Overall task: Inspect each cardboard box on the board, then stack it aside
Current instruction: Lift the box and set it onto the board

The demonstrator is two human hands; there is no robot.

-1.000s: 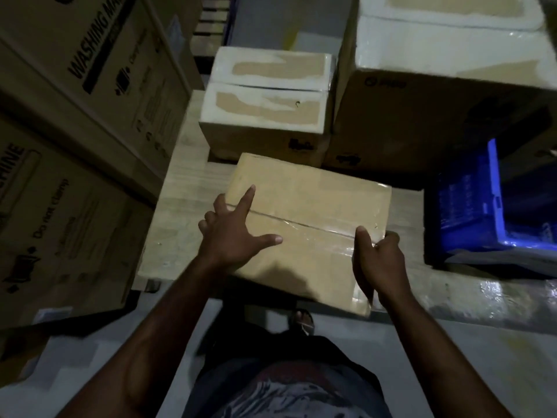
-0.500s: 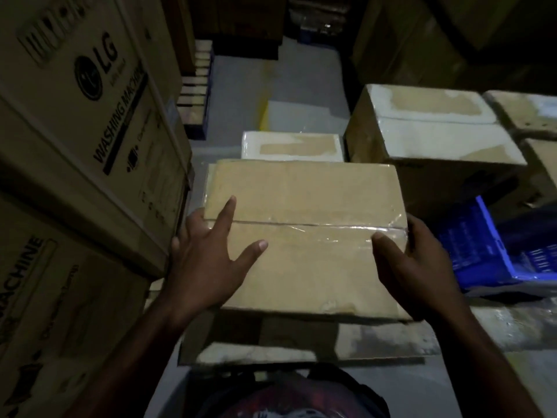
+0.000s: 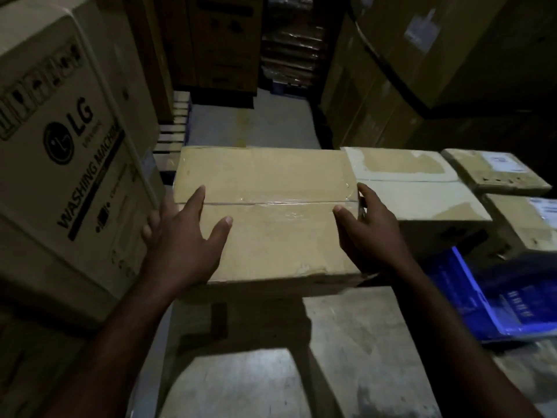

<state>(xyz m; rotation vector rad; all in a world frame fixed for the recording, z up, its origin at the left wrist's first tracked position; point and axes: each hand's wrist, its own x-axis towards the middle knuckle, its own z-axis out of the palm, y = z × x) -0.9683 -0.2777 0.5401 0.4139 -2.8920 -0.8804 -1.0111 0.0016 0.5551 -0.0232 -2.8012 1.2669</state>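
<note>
A brown cardboard box (image 3: 271, 182) with clear tape along its top seam is held up in front of me, above the pale wooden board (image 3: 361, 342). My left hand (image 3: 180, 245) holds its left side, thumb and forefinger lying on the top and the other fingers wrapped over the left edge. Gripping the right edge is my right hand (image 3: 370, 236), thumb on top and fingers down the side. The box's underside is hidden.
A large box with white tape (image 3: 422, 200) stands just right of the held one, with two smaller labelled boxes (image 3: 494, 173) (image 3: 527, 221) beyond it. A blue plastic crate (image 3: 482, 297) sits at the right. Tall washing-machine cartons (image 3: 66, 164) wall the left; dark stacks fill the back.
The box has come up off the board and closer to level with my view. Both hands slid to its sides and rose with it.
</note>
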